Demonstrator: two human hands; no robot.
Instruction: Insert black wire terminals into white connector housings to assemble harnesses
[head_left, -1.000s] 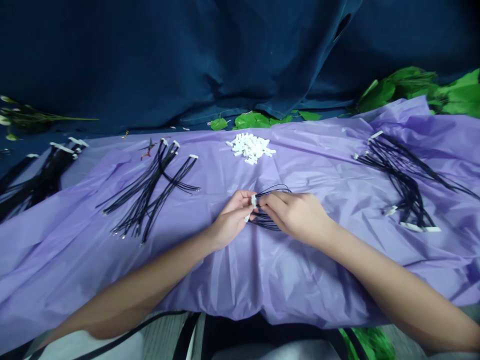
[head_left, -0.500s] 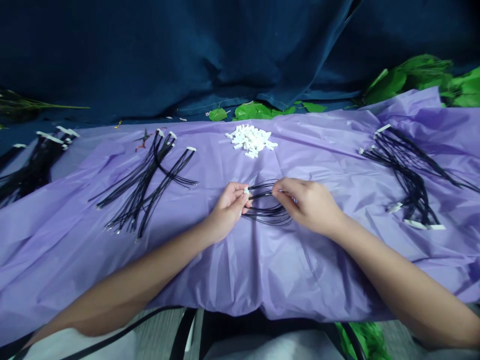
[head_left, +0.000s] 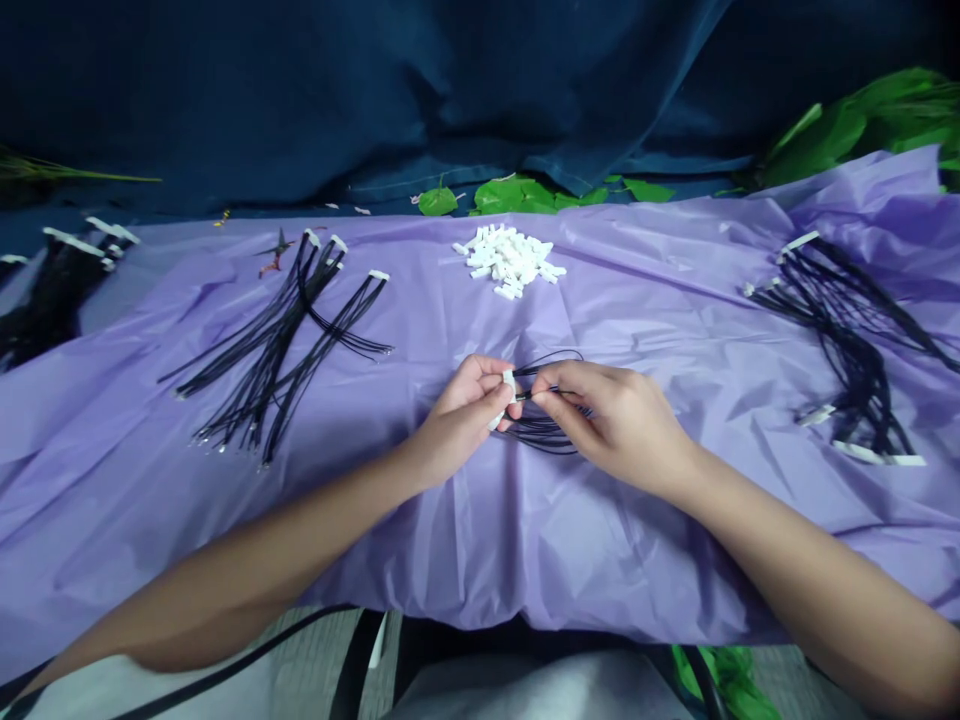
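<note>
Sheeting point(head_left: 645, 570) in creased purple plastic is covering the work surface, rippling into folds and hanging over the near edge. Behind it a dark blue curtain point(head_left: 300, 90) is filling the background, and flat green leaves point(head_left: 517, 195) are lying along its foot. Larger green foliage point(head_left: 862, 125) is spreading at the far right corner, while a thin plant stem point(head_left: 97, 176) is poking in from the left. Under the near edge, grey flooring point(head_left: 319, 660) is showing.

On the sheeting, a pile of small white pieces point(head_left: 510, 258) is sitting beyond the hands, near the middle. Black wire bundles with white ends are lying in three places: a fanned group point(head_left: 274, 335) left of centre, a thicker group point(head_left: 52, 295) at the far left, and a tangled group point(head_left: 862, 375) on the right.

Both forearms are slanting inward from the lower corners, and the hands are meeting at centre, just above the sheeting. The left hand point(head_left: 466, 412) is gripping a white connector point(head_left: 509, 382) between thumb and fingers, its palm turning toward the right. The right hand point(head_left: 619, 412) is bending its fingers inward, thumb and forefinger pinching a black wire point(head_left: 525, 396) just beside the connector. More looped wires point(head_left: 536, 436) are curving beneath the right fingers.
</note>
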